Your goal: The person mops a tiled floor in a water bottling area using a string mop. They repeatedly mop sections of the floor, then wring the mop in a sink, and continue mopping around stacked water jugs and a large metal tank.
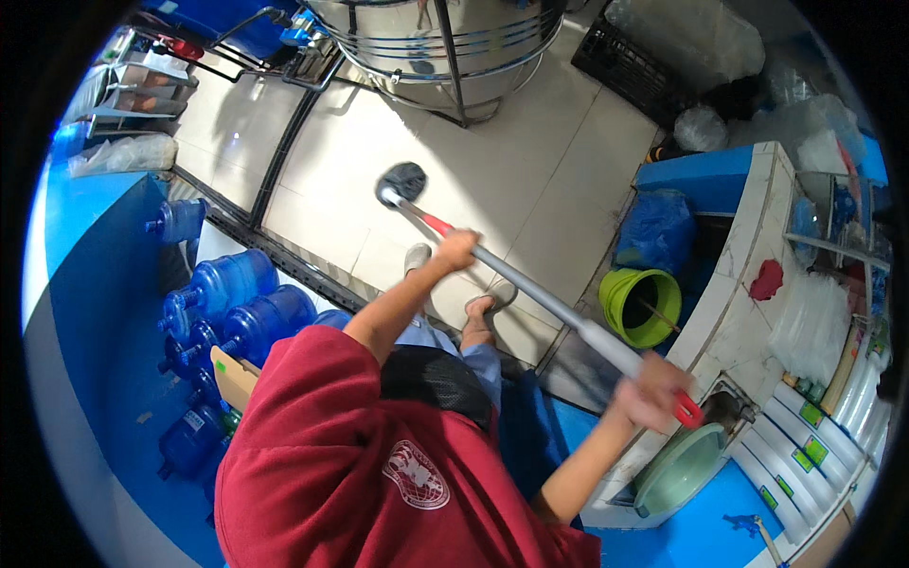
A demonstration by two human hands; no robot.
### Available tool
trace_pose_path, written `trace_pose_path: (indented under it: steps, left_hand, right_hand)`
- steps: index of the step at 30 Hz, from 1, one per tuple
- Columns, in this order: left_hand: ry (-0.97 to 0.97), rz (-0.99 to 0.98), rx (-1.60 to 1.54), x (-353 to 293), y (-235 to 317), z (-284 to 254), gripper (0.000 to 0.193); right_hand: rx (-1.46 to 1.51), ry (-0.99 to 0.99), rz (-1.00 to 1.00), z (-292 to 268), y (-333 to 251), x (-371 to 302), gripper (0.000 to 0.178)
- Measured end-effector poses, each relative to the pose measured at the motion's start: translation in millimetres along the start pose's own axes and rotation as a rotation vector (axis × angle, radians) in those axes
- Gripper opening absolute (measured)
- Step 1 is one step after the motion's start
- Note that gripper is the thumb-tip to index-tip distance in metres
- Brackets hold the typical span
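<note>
**Mopping the tiled floor, mid-stroke**

Head view: the left hand (456,249) is closed around the mop handle (530,289) mid-shaft, and the right hand (653,390) is closed near its red end. The mop head (402,180) rests on the floor (530,161). The next stroke likely needs a steady two-handed pull.

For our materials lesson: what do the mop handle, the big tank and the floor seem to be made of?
Mop handle: likely metal, smooth grey tube with red plastic-looking grips. Tank: probably stainless steel, shiny and reflective. Floor: glazed ceramic tiles, pale, glossy, with grout lines.
</note>
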State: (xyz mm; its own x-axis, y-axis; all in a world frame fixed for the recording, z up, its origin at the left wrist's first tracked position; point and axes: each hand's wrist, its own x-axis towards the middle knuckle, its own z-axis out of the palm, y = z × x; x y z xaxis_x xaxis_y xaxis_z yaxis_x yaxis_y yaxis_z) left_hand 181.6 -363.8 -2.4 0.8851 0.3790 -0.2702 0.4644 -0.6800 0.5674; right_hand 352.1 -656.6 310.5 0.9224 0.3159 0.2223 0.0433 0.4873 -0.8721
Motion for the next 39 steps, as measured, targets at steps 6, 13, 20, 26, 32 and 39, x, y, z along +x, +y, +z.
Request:
trace_pose_path:
  steps: [6, 13, 20, 26, 32, 39]
  left_hand:
    - [-0.041, -0.543, 0.411, -22, -72, -64, 0.021]
    - [-0.187, -0.131, 0.305, -16, 18, -75, 0.025]
    - [-0.652, 0.404, 0.05, 13, 203, 39, 0.031]
    - [-0.716, 0.615, -0.141, -1, 276, 65, 0.031]
    - [-0.668, 0.453, -0.132, -4, 166, 20, 0.03]
    - [-0.348, 0.233, 0.092, -6, -97, -95, 0.02]
  right_hand:
    - [0.062, -0.135, 0.216, 83, 57, -45, 0.009]
    - [-0.037, -0.223, 0.036, 41, -43, -15, 0.015]
    - [-0.045, 0.212, -0.202, -46, -206, 13, 0.018]
    - [-0.065, 0.28, -0.447, -61, -263, -11, 0.026]
    - [-0.614, 0.615, -0.45, -29, -177, -17, 0.032]
    - [-0.164, 0.112, -0.23, 152, -1, -67, 0.008]
